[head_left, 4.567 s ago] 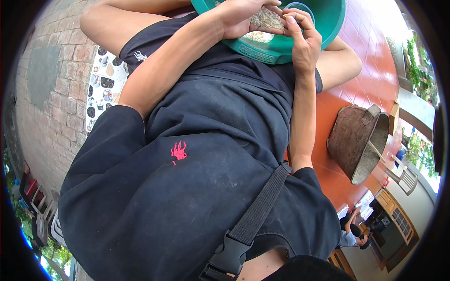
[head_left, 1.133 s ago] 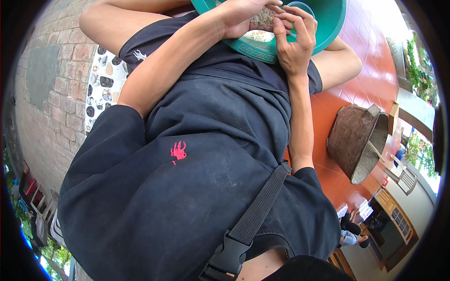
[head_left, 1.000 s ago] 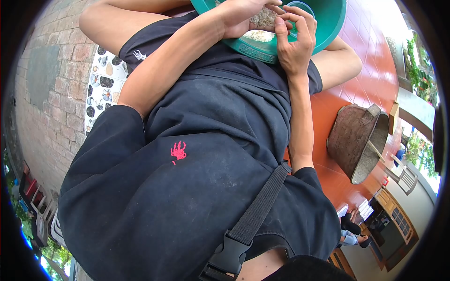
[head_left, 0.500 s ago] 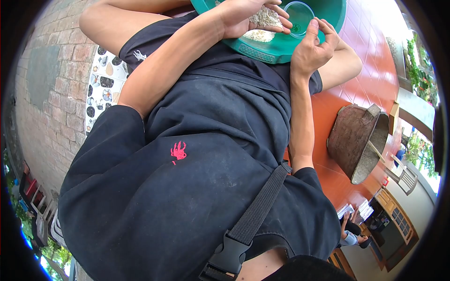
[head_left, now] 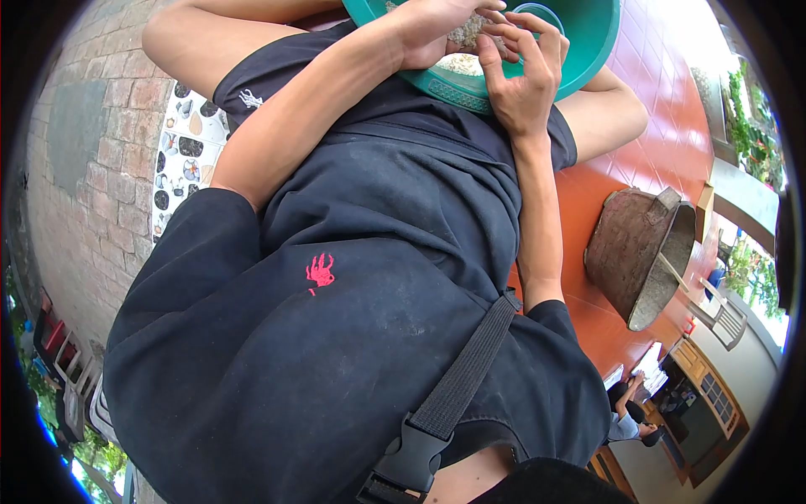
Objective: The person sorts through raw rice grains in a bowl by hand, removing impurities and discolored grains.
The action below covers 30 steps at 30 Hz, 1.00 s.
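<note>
My left hand [head_left: 428,32] is turned palm up over a green plastic basin [head_left: 592,59] and carries a small heap of pale grains [head_left: 464,35] that look like rice. Reaching over that palm is my right hand [head_left: 527,80], its fingers spread and curved, with the thumb apart and the tips close to the grains. More pale grains [head_left: 463,64] lie in the basin below. A clear round container [head_left: 541,12] sits inside the basin, partly hidden behind my right fingers. The basin rests between my legs.
A brown, worn tub [head_left: 631,248] with a stick in it stands on the red tiled floor [head_left: 579,202] at my right. Another person [head_left: 628,416] sits farther off with papers. Brick paving [head_left: 101,143] and a pebble-patterned tile strip [head_left: 186,143] lie at my left.
My right hand has moved left from above the clear container to my left palm, and its pinched fingers have spread. My left hand stays in place with the grains.
</note>
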Each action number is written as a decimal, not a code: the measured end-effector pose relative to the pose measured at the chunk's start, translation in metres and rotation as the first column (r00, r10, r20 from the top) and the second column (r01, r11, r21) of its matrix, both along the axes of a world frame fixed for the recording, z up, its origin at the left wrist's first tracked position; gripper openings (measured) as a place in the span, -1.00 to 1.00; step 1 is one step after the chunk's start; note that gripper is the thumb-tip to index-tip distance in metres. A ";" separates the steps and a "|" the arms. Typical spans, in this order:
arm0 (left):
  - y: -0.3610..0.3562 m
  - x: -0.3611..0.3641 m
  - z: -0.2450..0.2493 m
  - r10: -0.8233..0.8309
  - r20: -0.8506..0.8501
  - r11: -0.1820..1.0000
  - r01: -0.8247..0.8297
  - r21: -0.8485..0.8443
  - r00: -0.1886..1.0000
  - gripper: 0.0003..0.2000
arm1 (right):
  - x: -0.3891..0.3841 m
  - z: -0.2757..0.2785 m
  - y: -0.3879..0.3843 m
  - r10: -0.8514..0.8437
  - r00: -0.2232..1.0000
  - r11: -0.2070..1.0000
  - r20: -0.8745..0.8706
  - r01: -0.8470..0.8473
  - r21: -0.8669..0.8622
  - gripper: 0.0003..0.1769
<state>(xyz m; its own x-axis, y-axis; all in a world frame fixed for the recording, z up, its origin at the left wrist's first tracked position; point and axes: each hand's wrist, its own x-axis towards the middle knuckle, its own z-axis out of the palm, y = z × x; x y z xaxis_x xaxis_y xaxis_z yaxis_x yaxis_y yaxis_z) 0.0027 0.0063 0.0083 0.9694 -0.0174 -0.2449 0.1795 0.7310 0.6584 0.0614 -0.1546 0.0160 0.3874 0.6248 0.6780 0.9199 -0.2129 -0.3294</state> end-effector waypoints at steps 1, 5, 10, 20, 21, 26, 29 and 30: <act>0.000 0.002 -0.003 -0.001 0.000 1.000 0.001 0.001 1.000 -0.69 | 0.001 -0.002 0.000 -0.001 1.000 1.000 0.000 0.001 0.001 -0.83; -0.007 -0.007 0.006 0.062 0.063 0.983 -0.072 0.168 0.996 -0.69 | 0.001 -0.006 -0.001 0.003 0.994 1.000 -0.112 -0.002 0.011 -0.85; -0.002 0.003 -0.002 0.005 -0.017 1.000 -0.004 0.023 1.000 -0.70 | 0.001 -0.007 -0.001 0.023 0.972 0.999 -0.232 -0.017 0.027 -0.86; -0.003 0.000 0.005 0.031 -0.058 0.998 -0.028 0.053 0.998 -0.71 | 0.000 -0.005 0.000 -0.009 0.999 1.000 -0.035 0.008 -0.023 -0.87; -0.003 0.002 0.002 0.033 -0.046 0.998 -0.031 0.050 0.998 -0.71 | 0.001 -0.007 0.000 -0.001 0.997 1.000 -0.073 -0.001 -0.017 -0.88; 0.000 0.005 0.002 -0.013 -0.070 1.000 0.012 -0.017 0.997 -0.68 | 0.011 -0.010 -0.004 -0.082 0.993 0.986 -0.084 0.093 0.140 -0.86; -0.001 0.002 0.015 -0.026 -0.136 0.999 0.022 -0.026 0.990 -0.66 | 0.013 -0.012 -0.005 -0.217 0.964 0.928 -0.155 0.253 0.272 -0.87; -0.001 0.002 0.016 -0.009 -0.157 1.000 0.006 -0.015 0.988 -0.65 | 0.013 -0.012 -0.005 -0.283 0.938 0.892 -0.200 0.334 0.306 -0.89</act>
